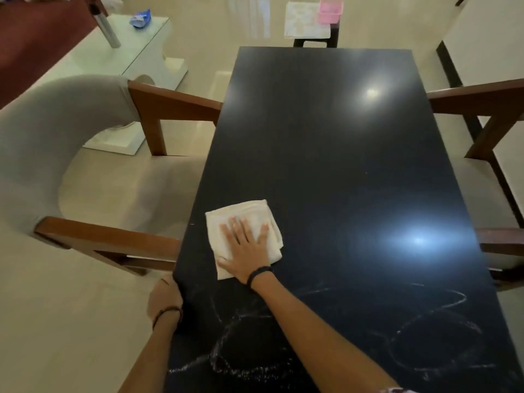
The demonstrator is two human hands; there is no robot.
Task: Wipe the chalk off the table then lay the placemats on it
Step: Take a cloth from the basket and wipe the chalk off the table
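Chalk scribbles [419, 333] are lying across the near end of the dark desk [326, 143], in loops running from near left to near right, with a denser patch [246, 361] at the near left. All of it is sitting nearer to the person than the folded cream cloth [244, 236], which is resting flat on the desk's left side, just beyond the marks. The right hand [246, 254] is pressing down on the cloth with its grip spread flat, fingers pointing toward the far end, not pinching anything. The right forearm is crossing over the left-hand scribbles. The left hand [165, 299] is curling its grip around the desk's near-left edge, seemingly bracing.

The far stretch of the desk is showing only glare from lights, no chalk I can make out. So the wiping seems to need pulling back toward the near edge and then sweeping right, and the right hand is the one already on the cloth.

Patterned placemats [304, 19] are waiting on a stool [314, 41] beyond the far end, well apart from both hands.
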